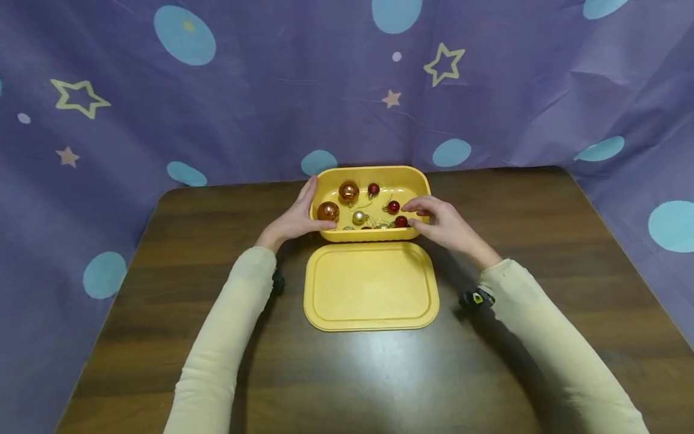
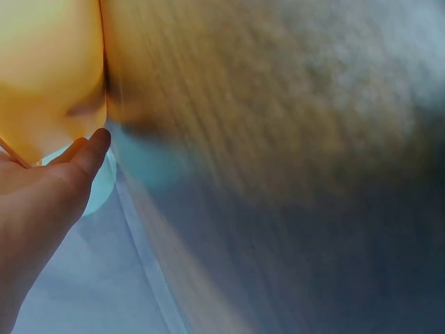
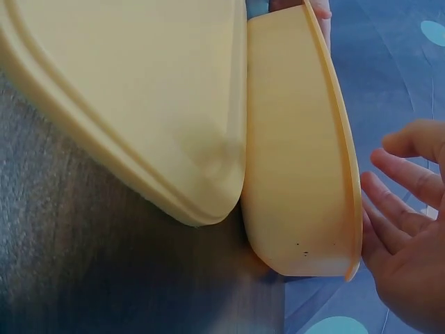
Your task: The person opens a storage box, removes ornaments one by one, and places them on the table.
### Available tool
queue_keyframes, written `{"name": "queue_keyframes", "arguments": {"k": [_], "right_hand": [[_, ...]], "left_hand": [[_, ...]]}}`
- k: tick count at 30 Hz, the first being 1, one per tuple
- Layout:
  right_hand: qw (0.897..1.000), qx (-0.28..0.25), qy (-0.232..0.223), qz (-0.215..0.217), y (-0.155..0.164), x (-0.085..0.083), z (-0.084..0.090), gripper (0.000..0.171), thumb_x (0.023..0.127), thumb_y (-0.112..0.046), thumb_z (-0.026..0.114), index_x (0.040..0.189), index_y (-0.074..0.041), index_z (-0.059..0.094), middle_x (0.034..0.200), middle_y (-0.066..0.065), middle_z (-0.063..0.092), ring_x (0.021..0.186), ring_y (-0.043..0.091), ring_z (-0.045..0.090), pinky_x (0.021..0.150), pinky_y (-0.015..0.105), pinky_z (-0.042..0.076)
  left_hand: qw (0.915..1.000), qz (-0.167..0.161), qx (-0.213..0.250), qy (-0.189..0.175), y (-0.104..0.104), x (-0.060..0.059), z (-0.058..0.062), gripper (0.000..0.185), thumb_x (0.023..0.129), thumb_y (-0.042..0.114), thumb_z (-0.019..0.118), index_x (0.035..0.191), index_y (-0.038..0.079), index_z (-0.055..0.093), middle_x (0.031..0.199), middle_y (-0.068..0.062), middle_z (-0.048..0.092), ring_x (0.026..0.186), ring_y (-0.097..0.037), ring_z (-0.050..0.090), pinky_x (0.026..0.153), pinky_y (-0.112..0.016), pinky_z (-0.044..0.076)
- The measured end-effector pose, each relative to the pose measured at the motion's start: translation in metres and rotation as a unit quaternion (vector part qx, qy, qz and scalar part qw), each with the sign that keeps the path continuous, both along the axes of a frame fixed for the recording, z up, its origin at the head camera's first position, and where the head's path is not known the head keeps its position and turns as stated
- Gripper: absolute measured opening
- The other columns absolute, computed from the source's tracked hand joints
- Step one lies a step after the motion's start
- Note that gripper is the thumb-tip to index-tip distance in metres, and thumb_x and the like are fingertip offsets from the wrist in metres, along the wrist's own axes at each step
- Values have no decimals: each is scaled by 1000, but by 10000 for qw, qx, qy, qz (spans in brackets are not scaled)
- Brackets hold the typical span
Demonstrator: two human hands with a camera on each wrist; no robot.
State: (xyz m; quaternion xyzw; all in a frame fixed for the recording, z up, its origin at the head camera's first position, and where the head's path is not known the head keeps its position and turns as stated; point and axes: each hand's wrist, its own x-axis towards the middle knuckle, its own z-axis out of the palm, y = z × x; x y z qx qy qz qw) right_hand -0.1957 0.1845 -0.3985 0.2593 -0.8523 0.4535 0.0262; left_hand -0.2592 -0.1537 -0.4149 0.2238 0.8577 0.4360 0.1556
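A yellow plastic box stands open near the table's far edge. Two large copper baubles, several small red ones and a pale gold one lie in it. My left hand grips the box's left end, thumb over the front corner and fingers along the outside. Over the right end is my right hand, its fingers spread and holding nothing, close to the red baubles. In the right wrist view the fingers reach past the rim; the baubles are hidden there.
The yellow lid lies flat on the brown wooden table, just in front of the box. A purple curtain with stars and blue spots hangs behind the table.
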Motion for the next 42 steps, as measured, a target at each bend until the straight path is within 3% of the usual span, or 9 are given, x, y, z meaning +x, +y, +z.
{"name": "queue_keyframes", "arguments": {"k": [6,16,27,35,42], "right_hand": [[9999,123,-9,91,-3,-9,2,26,89,0,65,114,6,65,112,18,63,105,31,58,91,45,47],[9971,-42,-667,351,-21,-20,4,26,91,2,60,116,9,62,115,24,62,106,34,61,87,45,50],[9969,161,-612,471,-54,-45,1,32,89,3,60,120,10,61,120,26,60,103,35,63,87,42,51],[9952,508,-768,316,-74,-58,3,48,90,-6,63,135,2,52,135,19,52,119,37,52,99,46,41],[9945,721,-682,342,-89,-72,8,55,91,-13,65,142,0,46,143,17,43,127,34,44,102,45,38]], "left_hand": [[9999,7,67,98,-1,-2,4,117,82,29,79,154,10,-12,159,-9,-17,144,-19,-11,115,-46,6],[9998,-68,-45,206,-2,-2,-2,120,81,34,80,153,8,-12,159,-11,-18,144,-21,-10,115,-45,6],[9995,-90,-105,289,-5,-3,-4,121,80,34,80,154,8,-11,159,-11,-17,144,-23,-9,115,-47,7],[9996,-94,-84,251,-3,-1,-4,119,80,34,80,154,8,-11,159,-12,-16,144,-24,-8,114,-48,7],[9996,-41,-140,221,-2,-2,-4,117,82,29,79,154,9,-11,159,-11,-16,144,-25,-7,114,-48,7]]}}
